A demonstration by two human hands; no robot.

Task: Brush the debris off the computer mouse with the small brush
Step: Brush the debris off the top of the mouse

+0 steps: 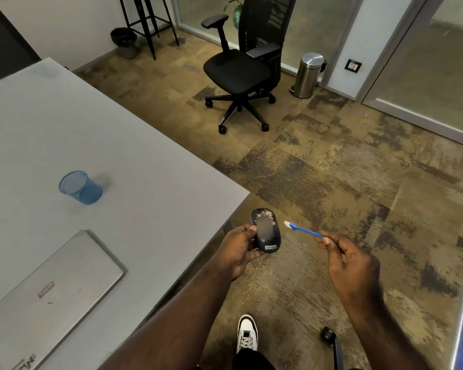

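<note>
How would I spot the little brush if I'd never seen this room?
Start at the big grey table and go to its near right corner, where the left hand holds a black mouse over the carpet. Just right of it, the right hand pinches the small brush: a thin blue stick with a white bristle tip, pointing at the mouse.

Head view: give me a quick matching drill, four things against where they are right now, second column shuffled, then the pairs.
Things:
1. computer mouse
2. small brush
3. blue mesh cup
4. laptop

Places:
A. lying closed on the table's near part
B. held in the left hand, past the table edge
C. standing on the table, farther back
D. pinched in the right hand, bristles toward the mouse

Pairs: 1-B, 2-D, 3-C, 4-A
</note>
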